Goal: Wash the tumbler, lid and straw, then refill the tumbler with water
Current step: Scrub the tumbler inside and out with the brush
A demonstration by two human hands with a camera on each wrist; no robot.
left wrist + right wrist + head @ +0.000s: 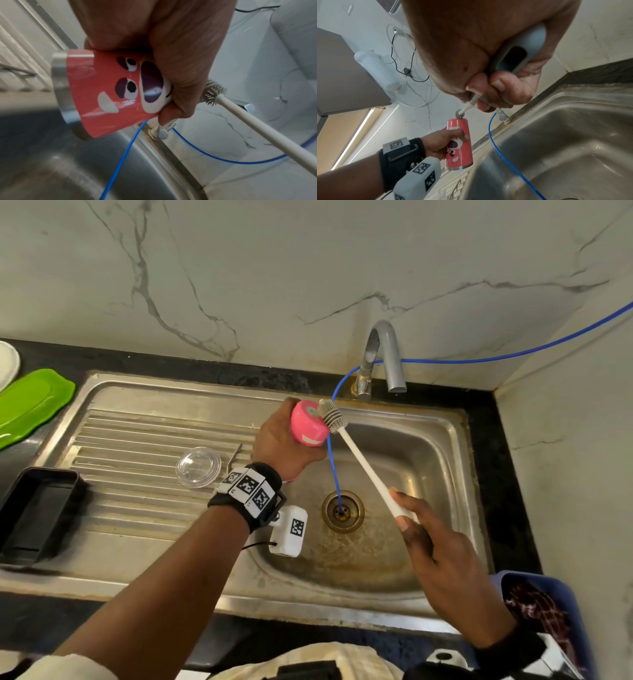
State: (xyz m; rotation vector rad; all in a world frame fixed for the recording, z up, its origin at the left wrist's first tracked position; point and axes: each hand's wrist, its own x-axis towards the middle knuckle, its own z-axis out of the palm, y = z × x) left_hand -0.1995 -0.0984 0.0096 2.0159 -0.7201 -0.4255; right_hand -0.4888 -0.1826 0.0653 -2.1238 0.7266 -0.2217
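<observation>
Here, the left hand (281,440) grips the pink tumbler (308,422) above the sink's (428,460) back edge; the right hand (442,559) grasps the bottle brush (363,463) at its mouth.

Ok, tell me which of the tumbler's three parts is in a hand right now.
The pink tumbler body: the left hand grips it over the sink. The clear lid and metal straw lie on the draining board.

Head view down over sink (428,440); both wrist views close, upward, sharing tumbler (111,94).
</observation>
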